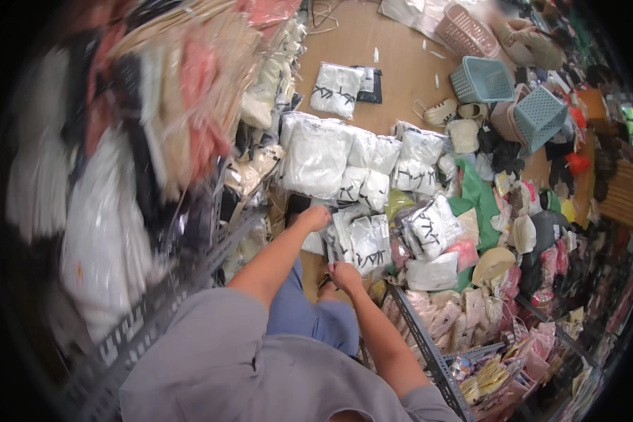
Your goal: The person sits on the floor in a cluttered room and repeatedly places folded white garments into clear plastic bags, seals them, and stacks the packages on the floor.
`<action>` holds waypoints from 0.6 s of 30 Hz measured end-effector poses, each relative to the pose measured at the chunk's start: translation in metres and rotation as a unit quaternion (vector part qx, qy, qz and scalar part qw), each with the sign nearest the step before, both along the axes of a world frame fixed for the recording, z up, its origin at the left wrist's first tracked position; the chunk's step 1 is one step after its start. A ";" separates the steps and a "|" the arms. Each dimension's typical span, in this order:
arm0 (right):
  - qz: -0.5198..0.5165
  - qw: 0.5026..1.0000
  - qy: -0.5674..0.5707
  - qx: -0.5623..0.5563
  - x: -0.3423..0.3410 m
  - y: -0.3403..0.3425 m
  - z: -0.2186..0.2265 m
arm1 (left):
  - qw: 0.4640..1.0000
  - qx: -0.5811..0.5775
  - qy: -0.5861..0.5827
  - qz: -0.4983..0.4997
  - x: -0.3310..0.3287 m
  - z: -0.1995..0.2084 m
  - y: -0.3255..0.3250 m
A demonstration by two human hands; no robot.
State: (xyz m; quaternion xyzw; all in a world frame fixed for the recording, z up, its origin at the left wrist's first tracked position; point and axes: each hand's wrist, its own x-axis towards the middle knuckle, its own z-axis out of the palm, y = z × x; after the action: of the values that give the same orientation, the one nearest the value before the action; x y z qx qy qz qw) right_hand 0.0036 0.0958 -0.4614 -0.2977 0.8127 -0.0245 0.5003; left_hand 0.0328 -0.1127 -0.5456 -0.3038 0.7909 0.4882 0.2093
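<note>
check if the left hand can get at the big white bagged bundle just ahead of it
Probably yes: the left hand is close to the near edge of the big white bagged bundle, whose top lies uncovered. The smaller bagged pack lies to the hand's right, seemingly out of the way.

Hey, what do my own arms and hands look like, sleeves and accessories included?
Loose, plain gray short sleeves leave your forearms bare. Your left hand and right hand are ungloved, with nothing visible worn at either wrist.
</note>
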 end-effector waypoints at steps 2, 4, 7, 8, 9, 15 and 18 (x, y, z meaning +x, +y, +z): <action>0.082 0.994 0.052 -0.045 0.014 0.010 0.028 | 0.998 -0.040 0.056 -0.016 0.002 0.032 0.018; 0.149 0.978 0.093 -0.114 0.013 0.021 0.035 | 0.994 -0.058 0.081 0.042 0.002 0.112 0.039; 0.084 0.986 0.011 -0.142 -0.004 0.029 0.049 | 0.985 -0.085 0.086 0.124 0.052 0.166 0.096; 0.100 0.985 -0.020 -0.139 0.000 0.038 0.059 | 0.991 -0.064 0.040 0.111 0.077 0.182 0.118; 0.156 0.977 -0.019 -0.146 0.003 0.044 0.060 | 0.989 -0.053 0.048 0.126 0.103 0.196 0.137; 0.251 0.928 -0.105 -0.256 0.066 0.094 0.085 | 0.966 -0.071 0.131 0.210 0.223 0.226 0.245; 0.325 0.897 -0.098 -0.282 0.095 0.087 0.088 | 0.934 -0.109 0.183 0.287 0.268 0.240 0.271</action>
State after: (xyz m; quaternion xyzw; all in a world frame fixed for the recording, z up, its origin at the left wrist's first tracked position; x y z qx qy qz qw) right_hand 0.0990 0.1827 -0.3732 -0.6700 0.5762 -0.1176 0.4531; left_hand 0.3003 0.1581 -0.3055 -0.4446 0.7427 0.4856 -0.1222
